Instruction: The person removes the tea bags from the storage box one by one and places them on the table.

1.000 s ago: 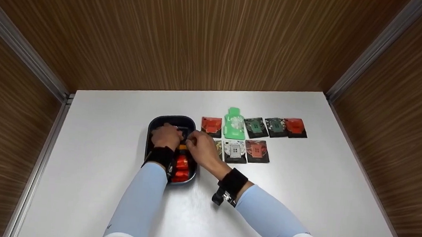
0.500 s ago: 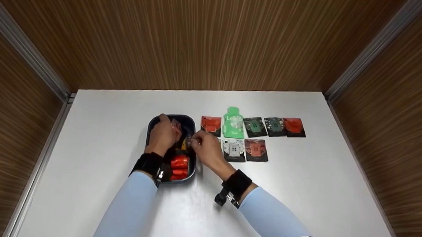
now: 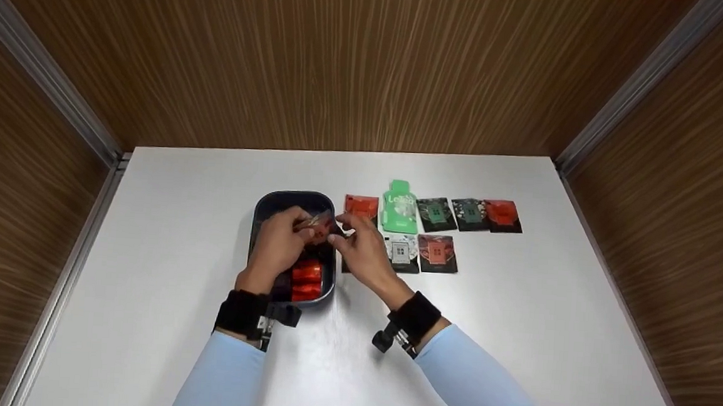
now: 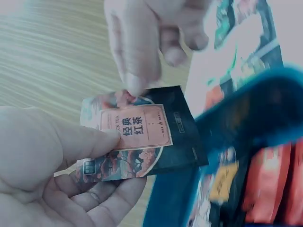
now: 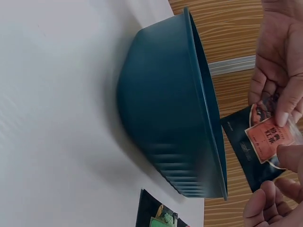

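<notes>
Over the dark blue bin (image 3: 296,198), my left hand (image 3: 276,242) pinches a black tea sachet (image 4: 142,125) between its thumb and fingers. The sachet is dark, with a pinkish-red label and printed trees. From the right comes my right hand (image 3: 366,250), its thumb and index finger apart, fingertips right at the sachet's edge. In the right wrist view the right thumb (image 5: 289,157) overlaps a side of the sachet. Inside the bin lie shiny red packets (image 3: 307,274) and, beside them, an orange-labelled one (image 4: 224,182). My left hand and forearm hide part of the bin's contents.
Right of the bin, flat sachets lie in two rows on the white table (image 3: 517,332). The back row has a red one (image 3: 361,204), a green pouch (image 3: 400,210) and several dark ones; a white one (image 3: 401,253) and a red-labelled one (image 3: 438,253) lie in front. Wood-grain panels (image 3: 369,72) enclose the table.
My left hand has come up out of the bin with the sachet and turned it toward the right. My right hand has shifted slightly up to meet it, its fingers spreading.
</notes>
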`<state>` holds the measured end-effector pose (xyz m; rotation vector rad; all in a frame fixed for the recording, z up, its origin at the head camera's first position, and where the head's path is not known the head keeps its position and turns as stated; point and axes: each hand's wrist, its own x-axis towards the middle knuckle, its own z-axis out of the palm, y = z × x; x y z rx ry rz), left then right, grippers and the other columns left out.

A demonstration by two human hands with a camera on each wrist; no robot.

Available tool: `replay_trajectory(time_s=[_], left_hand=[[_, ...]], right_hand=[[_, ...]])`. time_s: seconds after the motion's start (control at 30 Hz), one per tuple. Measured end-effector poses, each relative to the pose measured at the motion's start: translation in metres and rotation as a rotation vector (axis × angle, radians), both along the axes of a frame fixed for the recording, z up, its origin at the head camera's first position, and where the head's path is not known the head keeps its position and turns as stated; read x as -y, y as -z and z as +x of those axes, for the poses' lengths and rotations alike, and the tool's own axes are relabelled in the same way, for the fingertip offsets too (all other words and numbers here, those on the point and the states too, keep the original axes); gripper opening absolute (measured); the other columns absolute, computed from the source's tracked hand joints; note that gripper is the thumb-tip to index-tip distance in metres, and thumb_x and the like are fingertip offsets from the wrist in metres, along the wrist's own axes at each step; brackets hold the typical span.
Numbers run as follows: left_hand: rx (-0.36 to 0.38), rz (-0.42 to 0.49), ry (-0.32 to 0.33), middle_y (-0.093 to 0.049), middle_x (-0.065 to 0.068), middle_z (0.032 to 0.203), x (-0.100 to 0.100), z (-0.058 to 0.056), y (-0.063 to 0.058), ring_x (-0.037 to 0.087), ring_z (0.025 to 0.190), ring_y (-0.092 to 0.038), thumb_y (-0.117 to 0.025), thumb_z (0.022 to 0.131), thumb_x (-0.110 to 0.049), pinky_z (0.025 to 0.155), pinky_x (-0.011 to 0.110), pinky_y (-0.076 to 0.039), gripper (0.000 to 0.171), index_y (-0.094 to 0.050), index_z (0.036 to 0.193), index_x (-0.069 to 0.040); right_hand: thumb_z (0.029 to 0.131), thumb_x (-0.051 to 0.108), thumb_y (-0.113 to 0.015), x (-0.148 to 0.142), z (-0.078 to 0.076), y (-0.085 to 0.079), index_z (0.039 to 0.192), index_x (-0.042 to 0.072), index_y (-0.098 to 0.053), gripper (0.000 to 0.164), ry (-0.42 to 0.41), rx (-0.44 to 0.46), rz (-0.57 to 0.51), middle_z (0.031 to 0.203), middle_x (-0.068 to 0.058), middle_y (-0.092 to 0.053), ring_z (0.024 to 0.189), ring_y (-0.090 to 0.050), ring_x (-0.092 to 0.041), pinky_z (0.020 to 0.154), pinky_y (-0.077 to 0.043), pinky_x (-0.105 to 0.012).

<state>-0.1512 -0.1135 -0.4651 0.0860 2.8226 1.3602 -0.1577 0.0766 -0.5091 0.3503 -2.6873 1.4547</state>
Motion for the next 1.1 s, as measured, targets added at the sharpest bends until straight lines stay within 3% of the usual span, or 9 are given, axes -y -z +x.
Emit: replay_trajectory(time_s=[0.2,0.37,0.5,0.63,0.73,0.87,1.0,1.1], left_hand=[[0.021,0.139,0.01,-0.076,0.01,0.107,-0.016,0.011,-0.002,0.026,0.099,-0.07,-0.074,0.098,-0.01,0.089,0.042,-0.056,0.011,-0.074,0.109,-0.008],[0.064,0.254,0.005,-0.076,0.012,0.113,-0.031,0.021,0.012,0.025,0.102,-0.071,-0.075,0.098,-0.013,0.089,0.041,-0.057,0.022,-0.071,0.118,-0.006],[0.084,0.25,0.008,-0.077,0.009,0.109,-0.044,0.029,0.027,0.021,0.097,-0.071,-0.074,0.1,-0.018,0.084,0.039,-0.056,0.024,-0.073,0.121,-0.008],[0.086,0.274,-0.018,-0.066,0.002,0.084,-0.057,0.038,0.035,0.017,0.075,-0.059,-0.073,0.101,-0.021,0.068,0.033,-0.046,0.012,-0.072,0.104,-0.01],[0.087,0.328,-0.022,-0.058,0.001,0.077,-0.068,0.044,0.04,0.017,0.068,-0.053,-0.073,0.101,-0.02,0.063,0.031,-0.041,0.012,-0.069,0.099,-0.009],[0.11,0.378,0.012,-0.068,0.003,0.08,-0.081,0.048,0.046,0.018,0.071,-0.063,-0.073,0.1,-0.018,0.062,0.029,-0.048,0.012,-0.073,0.105,-0.007],[0.143,0.349,0.039,-0.074,0.007,0.084,-0.092,0.052,0.053,0.019,0.071,-0.067,-0.072,0.101,-0.018,0.062,0.029,-0.05,0.015,-0.071,0.107,-0.005],[0.154,0.298,0.048,-0.075,0.006,0.088,-0.098,0.055,0.057,0.018,0.073,-0.068,-0.072,0.1,-0.017,0.064,0.032,-0.051,0.025,-0.067,0.121,-0.005]], right_hand=[[0.097,0.015,-0.077,-0.01,0.01,0.006,0.107,0.006,-0.075,0.014,0.028,0.028,-0.097,0.106,-0.008,-0.07,0.083,-0.06,-0.015,0.073,-0.049,-0.028],[0.096,0.012,-0.077,-0.022,0.021,0.013,0.101,0.003,-0.075,0.011,0.089,0.079,-0.255,0.092,-0.006,-0.071,0.074,-0.057,-0.01,0.065,-0.047,-0.022],[0.098,0.012,-0.075,-0.034,0.03,0.016,0.101,0.002,-0.074,0.011,0.114,0.095,-0.331,0.086,-0.003,-0.069,0.069,-0.055,-0.009,0.061,-0.045,-0.022],[0.1,0.012,-0.073,-0.046,0.037,0.022,0.108,0.0,-0.074,0.014,0.135,0.137,-0.396,0.077,0.001,-0.064,0.061,-0.052,-0.009,0.054,-0.043,-0.022],[0.1,0.011,-0.073,-0.054,0.042,0.026,0.109,-0.002,-0.073,0.016,0.169,0.174,-0.444,0.075,0.003,-0.061,0.058,-0.051,-0.009,0.052,-0.042,-0.022],[0.099,0.01,-0.074,-0.066,0.045,0.031,0.105,-0.002,-0.074,0.014,0.246,0.185,-0.462,0.076,0.003,-0.065,0.059,-0.049,-0.008,0.053,-0.039,-0.021],[0.099,0.01,-0.074,-0.081,0.047,0.038,0.101,0.0,-0.076,0.011,0.324,0.214,-0.476,0.077,0.005,-0.071,0.058,-0.047,-0.007,0.051,-0.035,-0.021],[0.099,0.01,-0.074,-0.097,0.048,0.043,0.101,-0.001,-0.075,0.012,0.368,0.246,-0.479,0.077,0.005,-0.071,0.054,-0.045,-0.006,0.048,-0.034,-0.021]])
